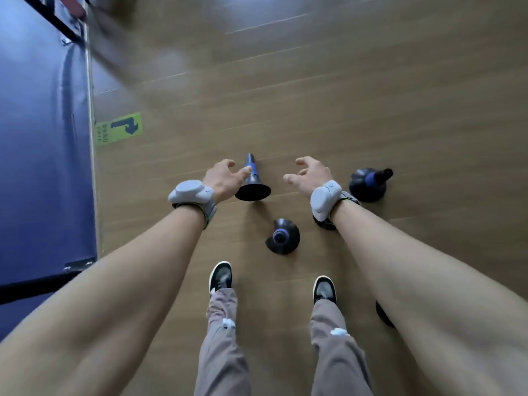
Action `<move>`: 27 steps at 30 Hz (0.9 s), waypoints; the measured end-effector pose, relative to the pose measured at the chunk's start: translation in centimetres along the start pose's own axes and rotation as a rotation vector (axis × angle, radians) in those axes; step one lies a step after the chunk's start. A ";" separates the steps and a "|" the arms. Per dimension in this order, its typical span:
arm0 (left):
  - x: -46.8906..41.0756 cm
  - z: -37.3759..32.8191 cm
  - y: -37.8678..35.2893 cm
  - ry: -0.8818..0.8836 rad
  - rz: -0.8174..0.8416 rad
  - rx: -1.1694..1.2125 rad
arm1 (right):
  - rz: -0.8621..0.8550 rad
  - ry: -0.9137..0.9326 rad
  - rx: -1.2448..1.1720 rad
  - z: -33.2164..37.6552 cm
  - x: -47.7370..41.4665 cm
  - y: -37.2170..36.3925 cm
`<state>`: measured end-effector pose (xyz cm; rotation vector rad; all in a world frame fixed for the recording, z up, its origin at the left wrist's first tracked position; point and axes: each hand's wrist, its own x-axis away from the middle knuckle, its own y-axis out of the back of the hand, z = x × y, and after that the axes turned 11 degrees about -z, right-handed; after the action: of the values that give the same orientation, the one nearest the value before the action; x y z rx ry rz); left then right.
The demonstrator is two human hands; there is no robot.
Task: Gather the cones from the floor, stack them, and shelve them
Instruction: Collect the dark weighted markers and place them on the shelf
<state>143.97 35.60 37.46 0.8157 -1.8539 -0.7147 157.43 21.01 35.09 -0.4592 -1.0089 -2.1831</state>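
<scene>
Reaching out with both forearms (128,281): touching tipped cone (253,178) with spread left hand (223,178); right hand (310,174) loosely curled, empty, right of it.

Soft, even indoor light. Pale glare sits on the wooden floor (285,18) near its far edge. Shadows beside the cones (283,237) are faint. Motion blur smears the top left corner, and wide-angle distortion stretches the edges.
</scene>
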 end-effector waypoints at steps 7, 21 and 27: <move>-13.0 5.0 -8.9 -0.102 0.048 -0.116 | -0.175 -0.133 -0.030 -8.3 -7.8 -9.2; -36.0 14.3 -28.2 -0.199 -0.014 -0.240 | -0.777 0.059 0.436 -28.8 -20.2 -17.7; -39.6 14.3 -32.7 -0.211 -0.006 -0.279 | -0.854 -0.047 0.354 -33.0 -23.2 -16.9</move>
<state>151.02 48.65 -13.71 0.5822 -1.8810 -1.0702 160.82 13.56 -7.85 0.1299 -1.8149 -2.6101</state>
